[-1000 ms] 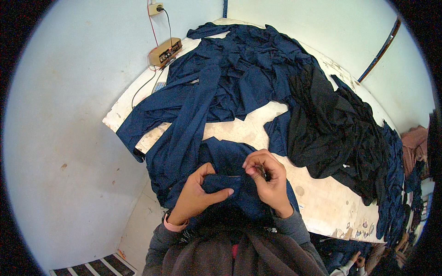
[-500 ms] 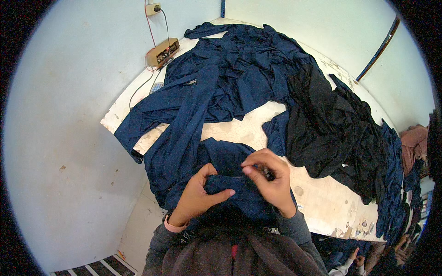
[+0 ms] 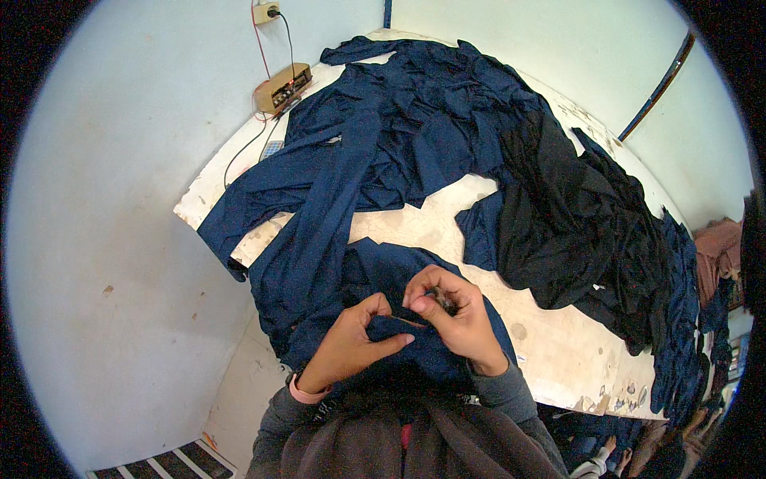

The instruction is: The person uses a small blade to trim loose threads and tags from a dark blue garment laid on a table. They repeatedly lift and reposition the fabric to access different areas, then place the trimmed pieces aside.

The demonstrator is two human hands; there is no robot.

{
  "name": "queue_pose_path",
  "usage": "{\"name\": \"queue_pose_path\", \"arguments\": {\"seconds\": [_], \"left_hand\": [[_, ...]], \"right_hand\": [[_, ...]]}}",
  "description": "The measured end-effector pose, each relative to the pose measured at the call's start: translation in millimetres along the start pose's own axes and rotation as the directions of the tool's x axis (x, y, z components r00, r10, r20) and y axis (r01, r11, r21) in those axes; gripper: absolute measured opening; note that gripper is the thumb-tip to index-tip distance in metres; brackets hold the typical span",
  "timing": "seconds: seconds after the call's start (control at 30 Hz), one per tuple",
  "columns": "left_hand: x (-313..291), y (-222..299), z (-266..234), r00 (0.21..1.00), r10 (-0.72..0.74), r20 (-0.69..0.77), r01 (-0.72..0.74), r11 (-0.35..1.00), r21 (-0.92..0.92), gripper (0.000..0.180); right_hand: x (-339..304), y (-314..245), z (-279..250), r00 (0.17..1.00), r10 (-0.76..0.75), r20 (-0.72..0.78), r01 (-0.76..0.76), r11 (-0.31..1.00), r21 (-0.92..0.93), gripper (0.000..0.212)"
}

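A navy blue garment [image 3: 427,363] lies bunched at the table's near edge, under both my hands. My left hand [image 3: 351,343] grips its upper fold, with the thumb on the near side and the fingers partly hidden behind the cloth. Just to the right, my right hand [image 3: 463,323] is closed, thumb and forefinger pinched together above the cloth's edge. Inside its curled fingers sits a small dark, metallic-looking thing [image 3: 443,302], too covered to name. A thin pale line shows on the cloth between the hands.
Navy garments [image 3: 407,120] are heaped across the worn white table [image 3: 558,363]. Black cloth [image 3: 570,215] lies at right. A tan box [image 3: 283,88] with cables stands at the back left, below a wall socket [image 3: 266,13]. Another person's hands show at lower right.
My right hand has come left and slightly down toward my left hand, its fingertips now closer to the garment's edge. My left hand has shifted slightly right, still on the cloth.
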State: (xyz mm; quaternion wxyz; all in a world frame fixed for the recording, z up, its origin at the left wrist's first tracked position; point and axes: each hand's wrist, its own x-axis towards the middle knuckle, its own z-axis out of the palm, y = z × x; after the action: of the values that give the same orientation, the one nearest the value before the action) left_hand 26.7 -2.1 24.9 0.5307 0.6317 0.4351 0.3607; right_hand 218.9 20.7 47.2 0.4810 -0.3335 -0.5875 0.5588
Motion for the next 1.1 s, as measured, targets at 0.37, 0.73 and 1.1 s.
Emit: {"name": "queue_pose_path", "arguments": {"seconds": [0.37,0.73,1.1], "left_hand": [[1.3,-2.8,3.7,0.978,0.115,-0.177,-0.094,0.988,0.124,0.038],[1.9,-7.8,7.1,0.989,0.087,-0.124,-0.071,0.990,0.122,0.040],[-3.6,-8.6,-0.1,1.000,-0.010,0.028,0.014,0.990,-0.142,0.044]], "right_hand": [[-1.9,15.8,9.7,0.998,-0.052,0.031,0.056,0.988,-0.141,0.015],[0.6,2.9,5.1,0.994,0.105,0.029,-0.109,0.958,0.266,0.017],[2.9,-0.5,-29.5,0.932,-0.362,0.023,0.246,0.585,-0.772,0.030]]}}
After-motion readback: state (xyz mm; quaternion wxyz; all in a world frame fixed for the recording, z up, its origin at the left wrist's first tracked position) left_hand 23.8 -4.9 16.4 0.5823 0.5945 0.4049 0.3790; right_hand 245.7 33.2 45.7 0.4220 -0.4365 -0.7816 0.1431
